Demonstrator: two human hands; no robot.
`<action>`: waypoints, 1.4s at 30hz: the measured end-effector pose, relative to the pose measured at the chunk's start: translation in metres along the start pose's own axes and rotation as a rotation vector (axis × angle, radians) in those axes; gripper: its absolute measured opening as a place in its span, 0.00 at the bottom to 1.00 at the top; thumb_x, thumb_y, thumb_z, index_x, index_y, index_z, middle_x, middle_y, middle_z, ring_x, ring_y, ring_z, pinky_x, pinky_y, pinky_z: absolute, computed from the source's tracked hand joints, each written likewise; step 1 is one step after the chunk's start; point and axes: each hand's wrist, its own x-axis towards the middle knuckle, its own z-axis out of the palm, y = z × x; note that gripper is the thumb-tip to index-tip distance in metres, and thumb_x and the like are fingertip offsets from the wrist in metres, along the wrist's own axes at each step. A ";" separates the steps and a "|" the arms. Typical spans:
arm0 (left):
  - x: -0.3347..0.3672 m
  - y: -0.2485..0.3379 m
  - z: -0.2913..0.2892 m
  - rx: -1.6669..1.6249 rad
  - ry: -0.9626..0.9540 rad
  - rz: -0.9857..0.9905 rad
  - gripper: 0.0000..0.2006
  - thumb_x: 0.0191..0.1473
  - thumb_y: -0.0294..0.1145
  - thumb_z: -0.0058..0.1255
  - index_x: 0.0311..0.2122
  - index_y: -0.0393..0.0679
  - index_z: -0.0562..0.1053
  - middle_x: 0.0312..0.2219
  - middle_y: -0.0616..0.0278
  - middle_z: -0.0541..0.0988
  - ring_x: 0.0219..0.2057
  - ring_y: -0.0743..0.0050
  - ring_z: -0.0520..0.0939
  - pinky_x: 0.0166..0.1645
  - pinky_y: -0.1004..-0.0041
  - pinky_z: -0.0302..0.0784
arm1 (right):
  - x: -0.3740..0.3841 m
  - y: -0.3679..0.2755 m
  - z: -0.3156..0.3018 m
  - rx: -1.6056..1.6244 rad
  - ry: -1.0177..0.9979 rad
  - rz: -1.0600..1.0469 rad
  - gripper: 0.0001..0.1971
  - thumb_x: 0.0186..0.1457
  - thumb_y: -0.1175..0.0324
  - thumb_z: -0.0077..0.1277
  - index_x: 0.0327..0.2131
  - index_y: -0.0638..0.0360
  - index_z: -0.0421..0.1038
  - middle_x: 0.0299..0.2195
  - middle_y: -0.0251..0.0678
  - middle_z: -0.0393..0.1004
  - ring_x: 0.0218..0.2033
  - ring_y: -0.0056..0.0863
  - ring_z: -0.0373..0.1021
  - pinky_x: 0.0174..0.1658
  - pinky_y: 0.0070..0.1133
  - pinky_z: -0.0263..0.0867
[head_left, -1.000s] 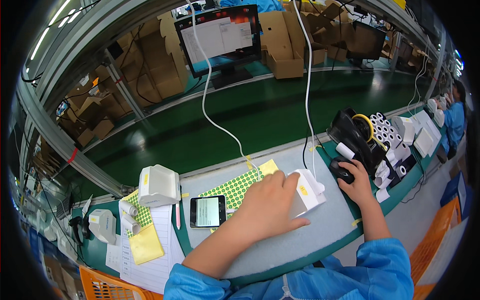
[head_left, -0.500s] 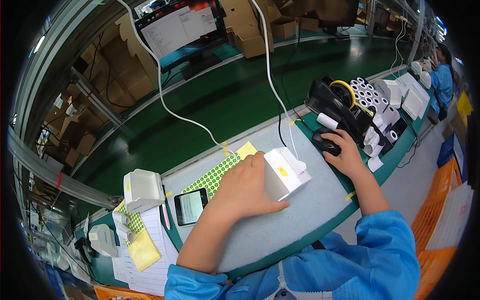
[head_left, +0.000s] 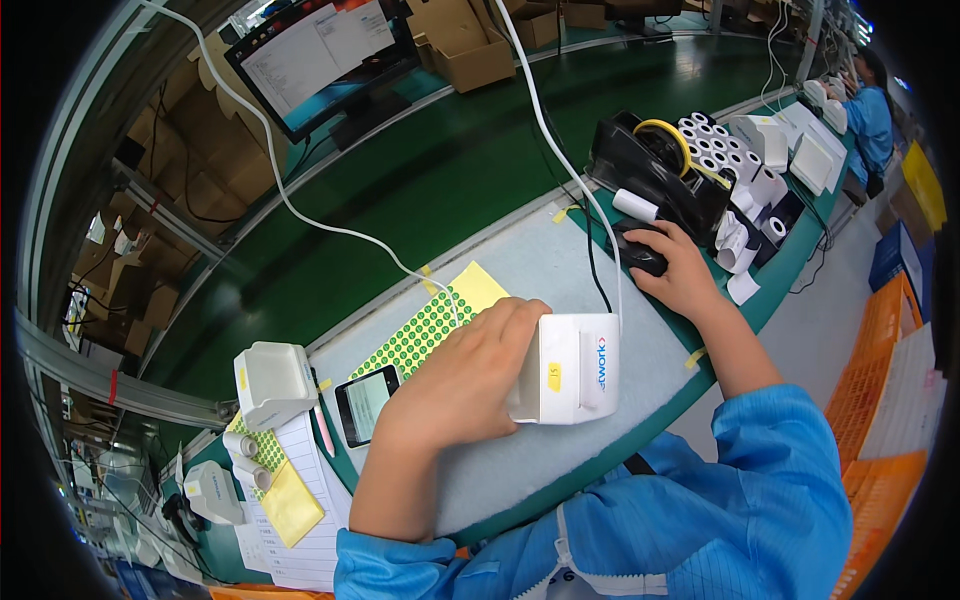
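Note:
My left hand (head_left: 465, 380) grips the left side of a white plastic device (head_left: 580, 385), which looks like a small receipt printer with a yellow sticker. Part of its hollow side is behind my fingers. The device is over the grey mat (head_left: 520, 470), with a white cable and a black cable running up behind it. My right hand (head_left: 680, 275) is curled over a black computer mouse (head_left: 640, 252). Left of my left hand lie a phone (head_left: 366, 405) with a lit screen and a yellow sheet of green round stickers (head_left: 410, 335).
A similar white device (head_left: 272, 385) stands at the left, near a pink pen (head_left: 325, 430), paper rolls (head_left: 245, 460) and lined papers (head_left: 310, 490). On the right are a black tape dispenser (head_left: 640, 160) and several white paper rolls (head_left: 715, 150). A monitor (head_left: 310, 65) stands beyond; a co-worker (head_left: 868, 120) sits far right.
The white device has been turned and brought nearer to me, so its printed side now faces up toward me. My left hand turned with it. My right hand stays on the mouse.

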 end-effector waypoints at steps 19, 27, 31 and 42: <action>-0.002 0.004 0.000 -0.039 -0.018 -0.049 0.40 0.22 0.21 0.61 0.49 0.39 0.58 0.43 0.50 0.66 0.47 0.51 0.68 0.51 0.67 0.66 | 0.000 -0.003 0.000 -0.006 -0.026 0.039 0.22 0.39 0.70 0.57 0.43 0.46 0.70 0.48 0.47 0.61 0.50 0.43 0.60 0.54 0.29 0.57; -0.004 0.001 0.003 -0.041 0.021 -0.032 0.40 0.23 0.20 0.60 0.48 0.40 0.58 0.41 0.50 0.66 0.46 0.50 0.69 0.50 0.66 0.66 | -0.001 -0.002 0.001 0.018 -0.019 0.028 0.22 0.38 0.70 0.57 0.43 0.46 0.70 0.48 0.47 0.62 0.49 0.43 0.61 0.53 0.30 0.58; -0.004 0.000 0.004 -0.035 0.025 -0.034 0.40 0.23 0.20 0.60 0.48 0.40 0.57 0.41 0.49 0.66 0.45 0.50 0.69 0.50 0.66 0.67 | -0.001 -0.002 0.001 0.017 -0.025 0.023 0.22 0.38 0.70 0.57 0.43 0.47 0.70 0.48 0.47 0.62 0.49 0.43 0.61 0.53 0.29 0.58; 0.002 0.001 0.002 -0.057 0.020 -0.045 0.38 0.25 0.21 0.59 0.49 0.39 0.58 0.41 0.49 0.66 0.46 0.50 0.69 0.49 0.66 0.67 | 0.002 0.003 -0.001 0.000 -0.017 0.023 0.22 0.38 0.69 0.56 0.43 0.46 0.70 0.48 0.47 0.61 0.49 0.43 0.60 0.53 0.29 0.58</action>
